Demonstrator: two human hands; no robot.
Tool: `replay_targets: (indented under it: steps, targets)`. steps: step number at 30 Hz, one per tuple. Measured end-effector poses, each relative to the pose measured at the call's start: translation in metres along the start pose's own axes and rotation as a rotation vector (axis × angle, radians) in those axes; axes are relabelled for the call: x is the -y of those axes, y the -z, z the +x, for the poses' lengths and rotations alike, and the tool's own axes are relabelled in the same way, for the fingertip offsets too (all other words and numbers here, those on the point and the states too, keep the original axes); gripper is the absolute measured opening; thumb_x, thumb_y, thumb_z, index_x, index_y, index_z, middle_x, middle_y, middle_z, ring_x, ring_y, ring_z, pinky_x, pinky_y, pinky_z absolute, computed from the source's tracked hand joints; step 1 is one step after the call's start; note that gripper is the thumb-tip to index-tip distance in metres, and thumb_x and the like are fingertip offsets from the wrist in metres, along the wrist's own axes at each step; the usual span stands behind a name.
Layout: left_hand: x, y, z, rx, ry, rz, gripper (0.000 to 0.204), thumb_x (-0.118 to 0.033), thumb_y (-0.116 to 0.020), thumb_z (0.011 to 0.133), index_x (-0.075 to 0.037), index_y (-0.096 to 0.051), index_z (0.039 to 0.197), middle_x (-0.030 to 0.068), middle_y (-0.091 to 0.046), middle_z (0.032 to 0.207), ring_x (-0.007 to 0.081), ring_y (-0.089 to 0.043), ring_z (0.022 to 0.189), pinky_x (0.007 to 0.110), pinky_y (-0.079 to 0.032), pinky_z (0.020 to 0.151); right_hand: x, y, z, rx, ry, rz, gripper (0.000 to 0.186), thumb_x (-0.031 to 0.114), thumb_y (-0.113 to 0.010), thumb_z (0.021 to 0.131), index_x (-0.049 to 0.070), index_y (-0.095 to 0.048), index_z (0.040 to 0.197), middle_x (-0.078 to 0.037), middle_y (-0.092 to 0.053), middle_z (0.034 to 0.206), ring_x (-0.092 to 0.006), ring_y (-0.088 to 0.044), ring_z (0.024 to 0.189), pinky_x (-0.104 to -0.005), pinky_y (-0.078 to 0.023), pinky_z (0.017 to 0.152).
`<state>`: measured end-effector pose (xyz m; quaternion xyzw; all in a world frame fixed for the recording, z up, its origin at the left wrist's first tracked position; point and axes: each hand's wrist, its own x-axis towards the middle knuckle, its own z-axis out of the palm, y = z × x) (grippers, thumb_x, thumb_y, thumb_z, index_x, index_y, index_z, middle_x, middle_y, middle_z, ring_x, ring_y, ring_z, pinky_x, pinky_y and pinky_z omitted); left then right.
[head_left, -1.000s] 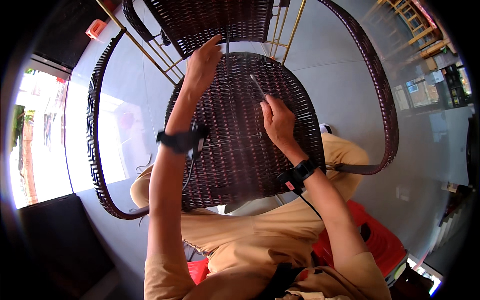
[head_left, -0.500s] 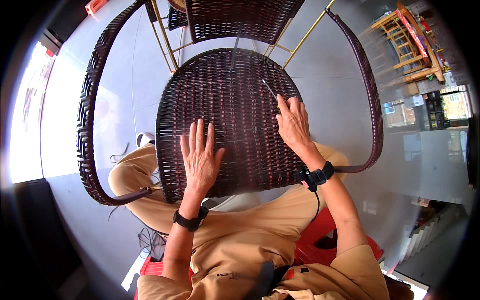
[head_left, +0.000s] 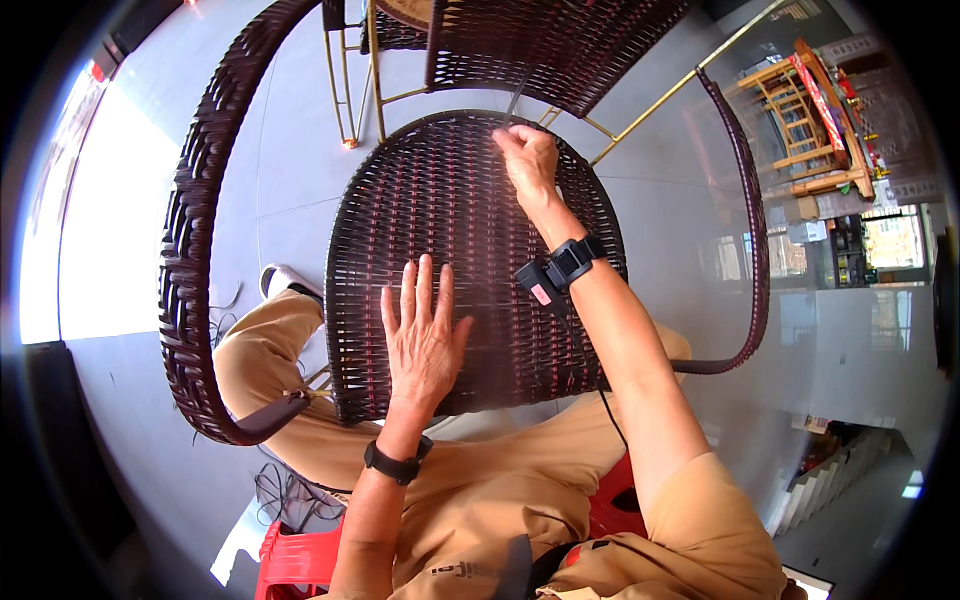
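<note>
Resting flat on the woven seat point(head_left: 470, 250) of a dark brown wicker chair, the left hand point(head_left: 422, 340) has its fingers spread wide and its palm down; it holds nothing, it only presses on the weave in the lower middle part of the seat. A black band point(head_left: 397, 464) sits on the left wrist.

The right hand point(head_left: 528, 160) is at the far edge of the seat, near the place where the seat meets the chair back point(head_left: 560, 40). Its fingers are bent and closed together on a thin dark strand point(head_left: 516, 100) that comes up from the weave toward the back. The strand is narrow, and I cannot tell how much of it lies inside the fingers. On the right wrist there is a black strap with a small device point(head_left: 560, 268), and a thin cable point(head_left: 608, 420) goes from it down along the forearm.

The chair lies before the person, with the seat facing the camera. Its left armrest point(head_left: 195, 250) curves around on the left side, and its right armrest point(head_left: 745, 250) on the right side. The person wears tan trousers point(head_left: 480, 490) and sits on a red plastic stool point(head_left: 295, 560), with the knees under the near edge of the seat. A white shoe point(head_left: 285, 280) shows on the grey floor point(head_left: 650, 200) just beside the left armrest. Wooden chairs point(head_left: 800, 130) stand well apart at the upper right.
</note>
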<state>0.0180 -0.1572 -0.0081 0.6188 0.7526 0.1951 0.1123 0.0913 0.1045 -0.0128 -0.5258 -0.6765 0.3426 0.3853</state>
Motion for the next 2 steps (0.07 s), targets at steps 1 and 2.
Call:
replay_targets:
  steps: [1,2]
  targets:
    - [0.0020,0.0004,-0.0009,0.017,0.014,-0.003,0.066,-0.034,-0.057,0.089,-0.011,-0.031,0.145,0.0118,-0.020,0.153,0.0277,-0.018,0.141,0.049,-0.009,0.114,0.0019,-0.0068,-0.0019,-0.040,-0.003,0.109,0.024,0.017,-0.070,0.080,-0.001,-0.065,0.065,-0.006,-0.054,0.050,-0.0126,-0.047,0.048,-0.0306,-0.038,0.051]
    - [0.0040,-0.0019,-0.0019,0.028,0.019,0.004,0.067,-0.035,-0.057,0.089,-0.013,-0.030,0.145,0.0119,-0.019,0.153,0.0277,-0.016,0.141,0.049,-0.009,0.114,0.0014,-0.0107,-0.0020,-0.030,-0.004,0.106,0.024,0.017,-0.070,0.080,-0.001,-0.065,0.065,-0.006,-0.054,0.050,-0.0126,-0.047,0.048,-0.0306,-0.038,0.051]
